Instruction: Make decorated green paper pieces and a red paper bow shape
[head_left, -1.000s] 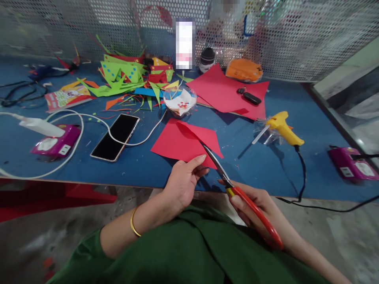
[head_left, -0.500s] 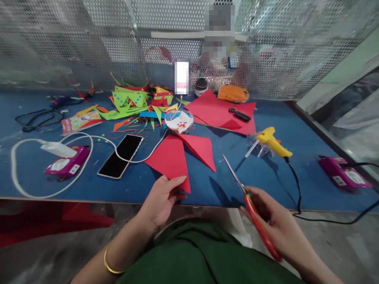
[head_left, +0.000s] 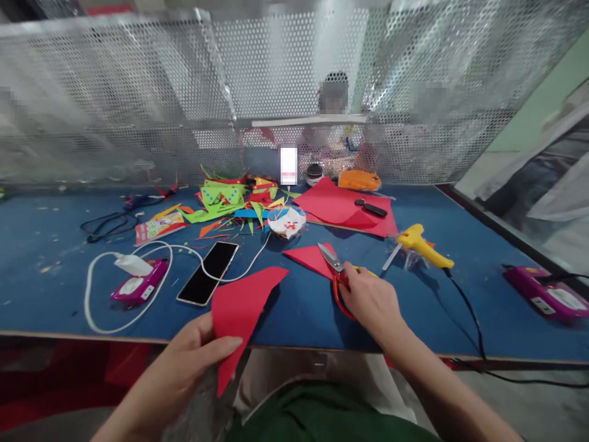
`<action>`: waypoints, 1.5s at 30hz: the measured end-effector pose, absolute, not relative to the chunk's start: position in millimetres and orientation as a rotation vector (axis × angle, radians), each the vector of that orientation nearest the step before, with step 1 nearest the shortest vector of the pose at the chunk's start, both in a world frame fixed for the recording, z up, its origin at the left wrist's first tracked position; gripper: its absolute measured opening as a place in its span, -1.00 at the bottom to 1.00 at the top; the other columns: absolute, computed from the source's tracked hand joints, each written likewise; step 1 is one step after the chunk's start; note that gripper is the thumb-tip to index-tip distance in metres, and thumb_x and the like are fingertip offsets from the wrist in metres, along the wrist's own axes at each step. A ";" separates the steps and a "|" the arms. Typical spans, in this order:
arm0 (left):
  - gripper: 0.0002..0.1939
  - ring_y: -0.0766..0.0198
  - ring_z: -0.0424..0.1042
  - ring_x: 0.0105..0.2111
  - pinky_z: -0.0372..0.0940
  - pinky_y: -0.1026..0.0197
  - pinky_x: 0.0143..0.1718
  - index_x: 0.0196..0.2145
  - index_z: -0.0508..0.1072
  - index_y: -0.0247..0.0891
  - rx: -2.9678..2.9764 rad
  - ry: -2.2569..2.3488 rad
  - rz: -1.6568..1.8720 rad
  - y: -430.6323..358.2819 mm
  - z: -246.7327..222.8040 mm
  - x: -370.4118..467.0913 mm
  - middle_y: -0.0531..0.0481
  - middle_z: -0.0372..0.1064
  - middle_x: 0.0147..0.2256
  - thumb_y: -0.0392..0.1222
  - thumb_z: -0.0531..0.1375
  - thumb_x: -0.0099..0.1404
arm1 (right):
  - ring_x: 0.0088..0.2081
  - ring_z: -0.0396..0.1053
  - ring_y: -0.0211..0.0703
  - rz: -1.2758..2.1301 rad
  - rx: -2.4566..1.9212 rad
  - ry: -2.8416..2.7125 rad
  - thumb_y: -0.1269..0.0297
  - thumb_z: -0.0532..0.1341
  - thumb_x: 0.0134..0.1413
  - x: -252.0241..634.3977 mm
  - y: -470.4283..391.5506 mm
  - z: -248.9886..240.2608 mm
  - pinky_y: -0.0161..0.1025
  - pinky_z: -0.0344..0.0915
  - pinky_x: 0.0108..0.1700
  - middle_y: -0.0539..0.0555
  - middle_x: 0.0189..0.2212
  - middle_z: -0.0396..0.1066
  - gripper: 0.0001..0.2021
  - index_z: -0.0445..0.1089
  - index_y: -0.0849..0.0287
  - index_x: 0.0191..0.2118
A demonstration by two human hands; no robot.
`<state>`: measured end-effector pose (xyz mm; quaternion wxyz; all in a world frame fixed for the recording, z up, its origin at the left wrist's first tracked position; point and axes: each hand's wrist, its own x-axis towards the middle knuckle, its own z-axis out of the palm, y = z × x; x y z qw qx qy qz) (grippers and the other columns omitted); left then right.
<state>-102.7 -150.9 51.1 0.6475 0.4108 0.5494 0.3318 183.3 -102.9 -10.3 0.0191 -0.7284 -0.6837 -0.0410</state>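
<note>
My left hand [head_left: 197, 347] is closed on a piece of red paper [head_left: 239, 301], thumb on top, raised at the table's front edge. The sheet bends and its pointed lower end hangs toward me. With the fingers of my right hand [head_left: 372, 301] I grip a pair of scissors [head_left: 339, 276] with red and yellow handles, low over the table. Its blades point away from me, across a loose red paper triangle [head_left: 306, 256]. Whether the scissors rest on the table is hard to tell.
Farther back are a small bowl [head_left: 288, 224], red sheets [head_left: 331, 199] with a black key fob [head_left: 373, 210], and green paper scraps [head_left: 223, 195]. A phone [head_left: 208, 273] and white cable lie left. A yellow glue gun [head_left: 423, 245] and a purple extension socket [head_left: 547, 293] lie right.
My left hand has moved left and toward me, lifting the red paper off the table. My right hand has carried the scissors forward and left onto the loose triangle. The view has tilted up.
</note>
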 end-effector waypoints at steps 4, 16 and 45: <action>-0.79 0.24 0.45 -0.55 0.30 0.26 -0.50 -0.34 0.65 0.00 1.134 1.371 0.811 -126.7 98.2 -113.6 0.15 0.55 -0.52 -0.10 0.43 -0.02 | -0.28 0.57 0.06 -0.113 -2.244 -2.149 0.29 0.05 0.33 182.4 -99.9 -11.0 -0.22 0.31 -0.40 0.23 -0.25 0.53 -0.70 0.40 0.25 0.05; -0.77 0.16 0.43 -0.54 0.32 0.11 -0.38 -0.49 0.57 -0.36 1.310 0.915 0.754 87.4 152.2 72.1 -0.13 0.43 -0.58 -0.56 0.34 -0.15 | -0.27 0.53 0.00 -0.172 -2.095 -2.328 0.30 0.10 0.31 207.7 -109.0 15.2 -0.22 0.26 -0.38 0.20 -0.26 0.52 -0.77 0.42 0.23 -0.03; -0.62 0.27 0.43 -0.53 0.38 0.18 -0.37 -0.52 0.18 -0.16 1.689 0.965 -0.215 252.1 29.7 115.0 0.21 0.20 -0.63 -0.38 0.33 -0.19 | -0.16 0.50 -0.05 0.214 -2.633 -2.158 0.07 0.25 0.23 366.4 148.9 32.4 -0.16 0.43 -0.16 0.18 -0.15 0.52 -0.67 0.50 0.26 -0.10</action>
